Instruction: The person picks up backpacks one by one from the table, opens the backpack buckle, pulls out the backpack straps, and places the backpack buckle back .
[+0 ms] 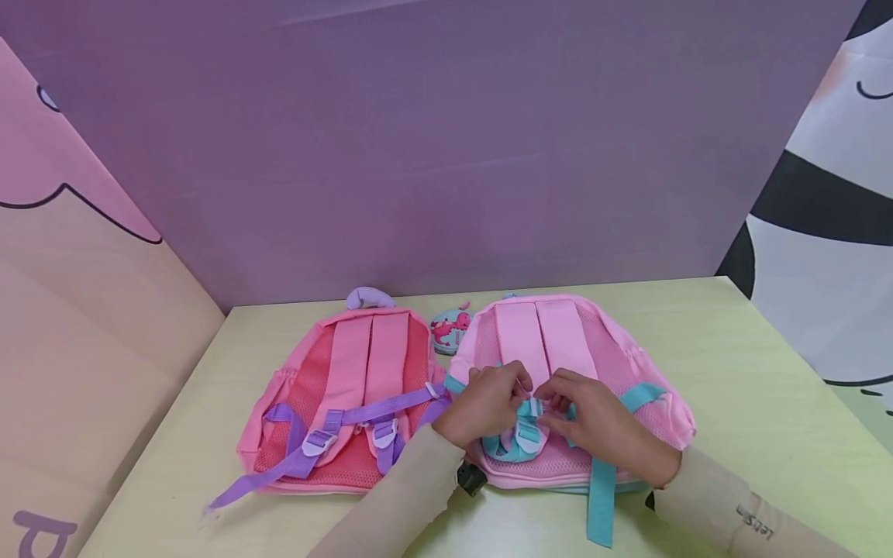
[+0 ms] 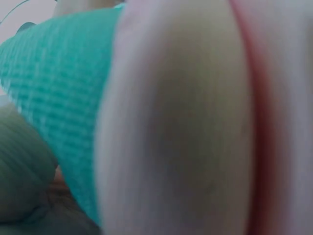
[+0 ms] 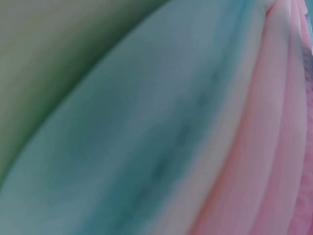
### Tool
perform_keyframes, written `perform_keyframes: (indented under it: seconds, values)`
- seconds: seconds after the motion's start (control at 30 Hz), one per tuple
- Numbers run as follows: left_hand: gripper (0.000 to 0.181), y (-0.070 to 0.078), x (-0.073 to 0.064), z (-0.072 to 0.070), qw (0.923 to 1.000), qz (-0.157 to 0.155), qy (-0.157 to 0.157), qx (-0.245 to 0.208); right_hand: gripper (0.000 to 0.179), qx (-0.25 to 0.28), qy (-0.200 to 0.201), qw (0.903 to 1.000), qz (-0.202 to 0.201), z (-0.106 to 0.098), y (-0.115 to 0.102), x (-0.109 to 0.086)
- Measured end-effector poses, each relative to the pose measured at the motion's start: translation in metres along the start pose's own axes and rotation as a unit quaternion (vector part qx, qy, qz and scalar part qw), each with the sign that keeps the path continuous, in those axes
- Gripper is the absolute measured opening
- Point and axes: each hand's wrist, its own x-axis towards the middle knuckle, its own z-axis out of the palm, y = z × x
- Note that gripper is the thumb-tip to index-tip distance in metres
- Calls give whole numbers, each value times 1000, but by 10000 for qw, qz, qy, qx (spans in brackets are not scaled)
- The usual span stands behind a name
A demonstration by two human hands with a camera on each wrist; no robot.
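Observation:
In the head view, a light pink backpack lies with its shoulder straps facing up. Both hands meet over its middle, at a small pale buckle on teal webbing. My left hand pinches the teal strap from the left, its fingertips partly hidden behind the knuckles. From the right, my right hand holds the buckle between thumb and fingers. Below them sits a white strap adjuster. Teal webbing shows close up in the left wrist view. Blurred teal and pink backpack fabric fills much of the right wrist view.
A coral backpack with purple straps lies to the left, one strap end trailing onto the table. Behind, between the bags, is a small round pouch. A teal strap end hangs toward the front.

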Motion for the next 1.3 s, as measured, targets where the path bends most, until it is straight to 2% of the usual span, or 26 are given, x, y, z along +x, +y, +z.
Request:
perform_keyframes:
  seconds: [0.5,0.77,0.97,1.3]
  values:
    - [20,3,-1,-1,9997,214,1,-71,29,-18,5,10000,72,0,0,0]
    - [19,3,-2,2,9994,325,124,-89,30,14,-82,9999,135,0,0,0]
    - [20,4,-4,3,9995,215,221,10,31,52,30,9999,-81,0,0,-2]
    - [27,7,-2,7,9995,91,118,285,35,299,234,9981,-482,1,3,-5]
